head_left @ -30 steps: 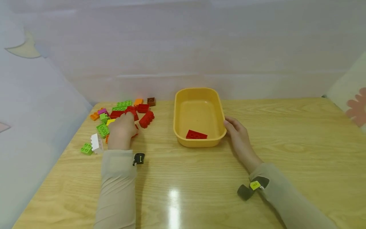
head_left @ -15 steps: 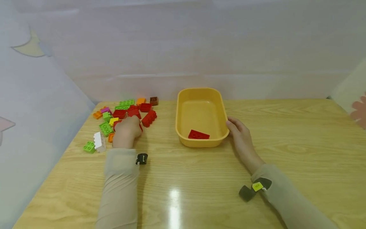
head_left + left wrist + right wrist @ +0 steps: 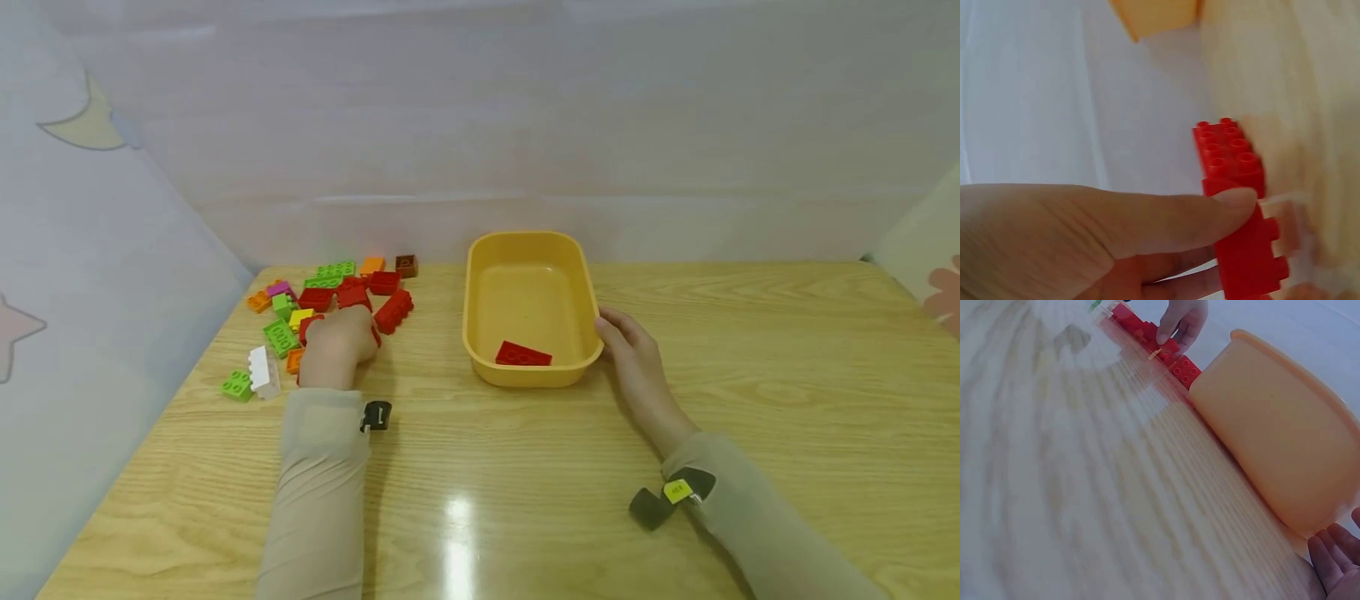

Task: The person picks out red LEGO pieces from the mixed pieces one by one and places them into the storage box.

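Observation:
My left hand (image 3: 339, 342) is over the pile of toy bricks on the left. In the left wrist view, its thumb and fingers pinch a red brick (image 3: 1244, 256) whose studs face sideways. Just beyond that one sits another red brick (image 3: 1225, 150), studs up. My right hand (image 3: 633, 367) rests against the right side of a yellow plastic bin (image 3: 534, 377), fingers (image 3: 1329, 553) fairly straight along its outer wall. One red brick (image 3: 522, 354) lies inside the bin near its front wall.
Around the left hand lie a white brick (image 3: 264, 372), a green brick (image 3: 281, 337), a brown brick (image 3: 406, 266) and several red, orange and yellow ones. A wall (image 3: 525, 125) borders the back of the wooden table (image 3: 787, 375).
The head view has shifted slightly, so everything sits a little further right. My left hand has moved a little among the red bricks; my right hand stays at the bin.

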The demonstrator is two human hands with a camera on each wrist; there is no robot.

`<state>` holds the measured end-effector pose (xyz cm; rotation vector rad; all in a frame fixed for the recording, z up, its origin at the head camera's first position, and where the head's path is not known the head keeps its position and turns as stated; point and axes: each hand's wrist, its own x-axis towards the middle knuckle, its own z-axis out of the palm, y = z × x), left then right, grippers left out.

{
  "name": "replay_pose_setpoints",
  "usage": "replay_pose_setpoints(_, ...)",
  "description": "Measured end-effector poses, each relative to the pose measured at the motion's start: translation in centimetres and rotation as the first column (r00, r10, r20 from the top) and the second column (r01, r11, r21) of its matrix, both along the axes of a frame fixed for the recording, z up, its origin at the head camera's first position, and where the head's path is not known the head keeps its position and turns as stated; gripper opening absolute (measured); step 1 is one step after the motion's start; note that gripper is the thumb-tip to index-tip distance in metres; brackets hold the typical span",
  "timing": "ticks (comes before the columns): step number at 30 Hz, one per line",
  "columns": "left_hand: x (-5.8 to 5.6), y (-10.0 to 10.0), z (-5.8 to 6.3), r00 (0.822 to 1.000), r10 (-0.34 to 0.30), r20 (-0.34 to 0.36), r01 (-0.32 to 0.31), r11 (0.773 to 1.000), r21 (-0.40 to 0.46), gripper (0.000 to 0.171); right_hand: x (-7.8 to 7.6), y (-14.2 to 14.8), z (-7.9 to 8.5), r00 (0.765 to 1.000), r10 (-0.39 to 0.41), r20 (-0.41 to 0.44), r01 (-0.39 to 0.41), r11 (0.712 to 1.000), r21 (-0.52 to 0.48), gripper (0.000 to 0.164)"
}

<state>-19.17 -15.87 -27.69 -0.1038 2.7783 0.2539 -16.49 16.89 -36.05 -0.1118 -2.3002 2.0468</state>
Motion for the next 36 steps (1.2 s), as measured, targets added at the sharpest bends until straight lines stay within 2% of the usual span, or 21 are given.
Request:
replay_pose_setpoints(6,0.8,0.5,1.2,1.0,-0.013,-0.015,0.013,1.0,-0.011,0.015,-0.1,-0.1,-0.1,1.0,0.002,-0.005,-0.001,0.998,0.056,0.058)
replay_pose_setpoints(10,1.2,0.8,1.9,0.998,-0.042,-0.052,0.042,0.999,-0.006,0.015,-0.2,-0.1,-0.1,1.0,0.004,-0.014,-0.003,0.997,0.083,0.057)
replay_pose_setpoints(19,1.2,1.8,2.5,0.983,-0.125,-0.137,0.129,0.991,0.02,0.018,-0.1,0.0,0.1,1.0,0.009,-0.004,-0.009,0.998,0.061,0.059)
replay_pose_setpoints(23,1.0,2.4,2.4,0.974,-0.143,-0.174,0.152,0.988,0.039,0.027,-0.1,0.1,0.0,1.0,0.011,0.0,-0.011,0.999,0.033,0.059)
replay_pose_setpoints(29,1.1,3.9,2.5,0.955,-0.185,-0.231,0.201,0.979,0.046,0.044,-0.1,0.1,0.0,1.0,0.002,-0.008,-0.002,0.998,0.057,0.058)
replay_pose_setpoints(36,1.7,6.1,3.0,0.93,-0.259,-0.262,0.279,0.959,0.042,0.043,-0.1,0.0,0.1,1.0,0.002,-0.005,-0.001,0.998,0.058,0.057)
